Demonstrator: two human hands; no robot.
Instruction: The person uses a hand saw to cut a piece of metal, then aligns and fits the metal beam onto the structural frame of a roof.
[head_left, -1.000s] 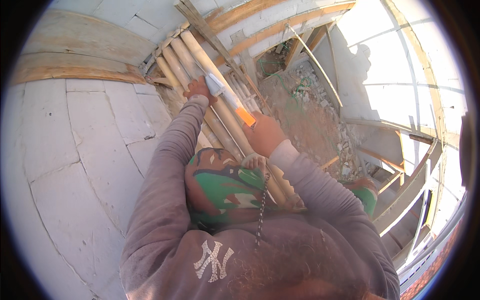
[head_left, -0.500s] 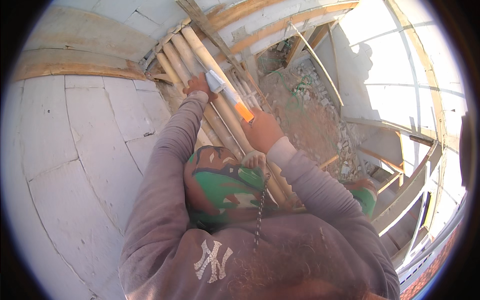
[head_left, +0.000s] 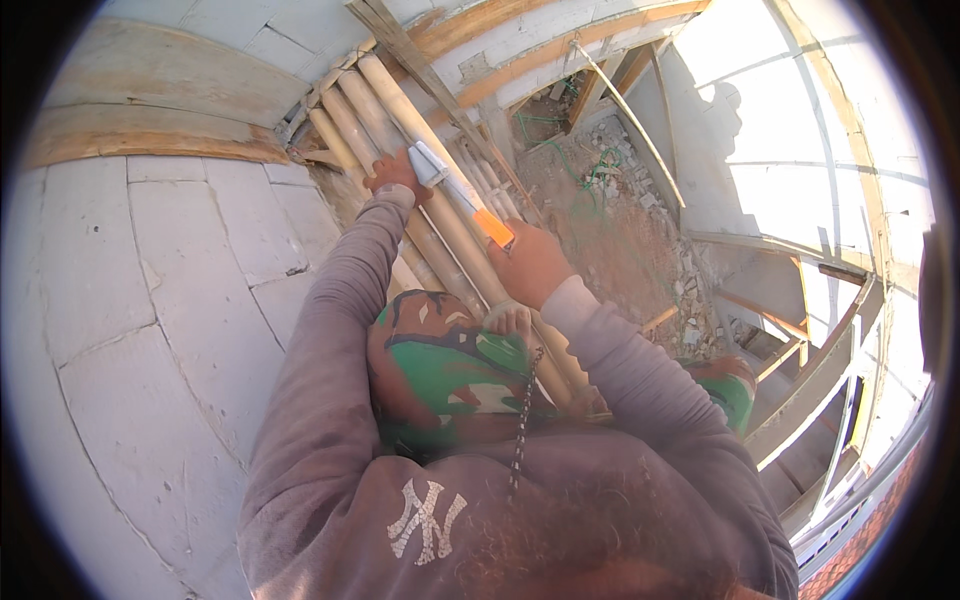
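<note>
My right hand (head_left: 530, 262) is wrapped round the orange handle (head_left: 493, 228) of a long tool. Its pale, narrow blade (head_left: 462, 190) points up and left, towards my other hand; the kind of tool is hard to make out. At the blade's far end is a small light-grey piece (head_left: 427, 164) with a ridge along it. My left hand (head_left: 397, 175) has bent fingers and seems to grip this piece at its side, over the bamboo poles (head_left: 400, 105). The underside of the left hand is hidden.
My knee in camouflage trousers (head_left: 440, 350) and a bare foot (head_left: 510, 320) rest by the poles, under a hanging cord (head_left: 522, 410). Pale block wall (head_left: 110, 290) rises at left. Rubble-strewn ground (head_left: 610, 240) lies lower at right, beside timber framing (head_left: 820, 380).
My right hand has drawn back slightly, down and to the right, with the orange-handled tool. The left hand and the grey piece have stayed almost in place.
</note>
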